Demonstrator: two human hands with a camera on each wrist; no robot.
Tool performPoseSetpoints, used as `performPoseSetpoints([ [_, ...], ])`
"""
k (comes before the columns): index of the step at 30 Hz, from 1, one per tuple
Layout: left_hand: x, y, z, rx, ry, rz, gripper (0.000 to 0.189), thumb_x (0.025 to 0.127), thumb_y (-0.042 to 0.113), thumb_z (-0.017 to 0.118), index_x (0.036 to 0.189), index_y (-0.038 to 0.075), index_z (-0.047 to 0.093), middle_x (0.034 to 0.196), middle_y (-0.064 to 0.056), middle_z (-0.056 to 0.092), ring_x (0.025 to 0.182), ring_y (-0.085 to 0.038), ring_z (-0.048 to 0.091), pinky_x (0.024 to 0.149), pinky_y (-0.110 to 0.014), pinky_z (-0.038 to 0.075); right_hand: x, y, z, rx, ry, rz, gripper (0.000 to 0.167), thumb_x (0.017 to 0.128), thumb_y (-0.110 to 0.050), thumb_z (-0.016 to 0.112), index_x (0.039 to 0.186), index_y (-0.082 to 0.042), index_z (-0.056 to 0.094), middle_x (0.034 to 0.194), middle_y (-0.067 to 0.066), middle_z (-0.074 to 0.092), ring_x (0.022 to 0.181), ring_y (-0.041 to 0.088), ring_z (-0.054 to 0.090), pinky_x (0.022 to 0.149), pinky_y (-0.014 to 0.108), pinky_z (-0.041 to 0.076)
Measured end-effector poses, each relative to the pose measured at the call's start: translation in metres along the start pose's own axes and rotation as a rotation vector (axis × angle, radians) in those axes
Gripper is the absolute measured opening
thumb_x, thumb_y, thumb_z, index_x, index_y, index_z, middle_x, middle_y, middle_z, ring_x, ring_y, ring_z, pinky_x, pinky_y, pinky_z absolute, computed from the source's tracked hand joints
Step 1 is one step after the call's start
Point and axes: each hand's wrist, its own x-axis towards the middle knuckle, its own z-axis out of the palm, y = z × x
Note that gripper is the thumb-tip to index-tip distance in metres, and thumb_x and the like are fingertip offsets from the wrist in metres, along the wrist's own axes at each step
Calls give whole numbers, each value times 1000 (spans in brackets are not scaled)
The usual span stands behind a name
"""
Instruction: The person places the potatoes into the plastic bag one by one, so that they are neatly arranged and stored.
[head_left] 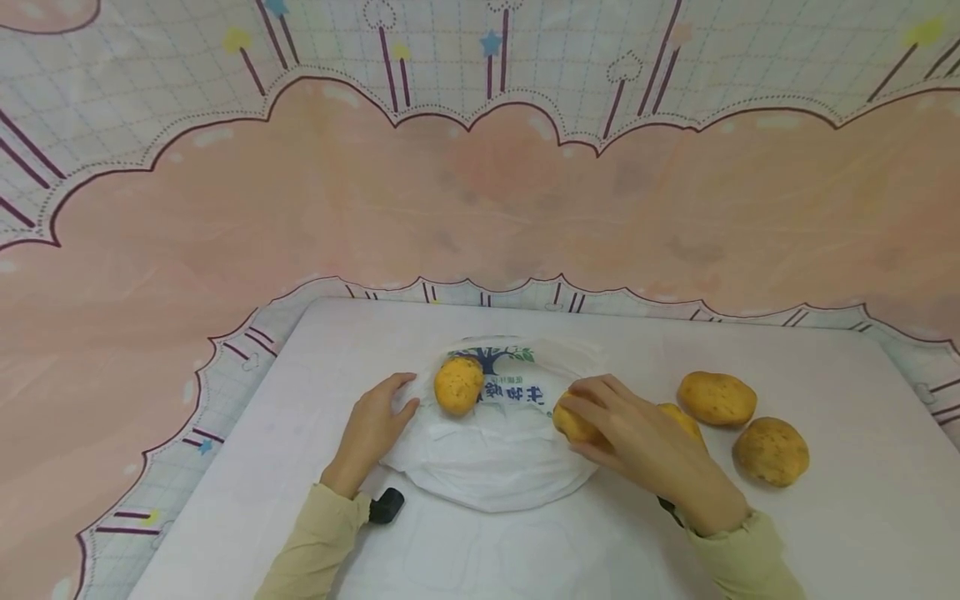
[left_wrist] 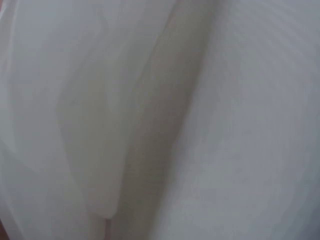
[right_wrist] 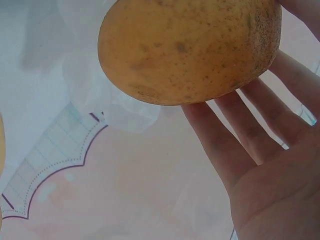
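Facing forward, a person stretches out a left arm (head_left: 311,533) and a right arm (head_left: 742,554), both in long pale sleeves. I see the left hand (head_left: 375,422) with its thumb and fingers parted in a loose curve. The right hand (head_left: 637,437) angles inward, back uppermost, fingers bent in a grip; the wrist view shows its palm (right_wrist: 280,200) and gaps between the fingers (right_wrist: 215,140).

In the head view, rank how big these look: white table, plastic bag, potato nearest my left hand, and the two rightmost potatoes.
1. White table
2. Plastic bag
3. Upper right potato and lower right potato: too alike to rank
4. Potato nearest your left hand
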Motion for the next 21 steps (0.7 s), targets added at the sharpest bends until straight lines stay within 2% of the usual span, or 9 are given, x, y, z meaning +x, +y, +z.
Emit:
performPoseSetpoints([
  [6,1,1,1,8,5,7,43,92,14,71,132,3,60,133,-18,63,126,-37,57,105,-51,48,7,0,2,34,-17,13,36,85,-31,80,117,-18,69,121,0,61,109,13,57,86,26,58],
  [14,0,1,1,15,3,10,42,92,14,70,132,3,60,133,-18,62,126,-37,57,105,-51,48,16,2,6,102,19,13,41,83,-26,82,118,-10,69,121,5,60,110,18,58,86,32,59],
  [21,-1,0,2,34,23,28,41,91,13,72,130,4,62,131,-18,64,124,-37,59,102,-51,50,24,1,9,113,18,31,42,84,-31,80,118,-11,69,122,4,59,109,17,58,89,33,58],
])
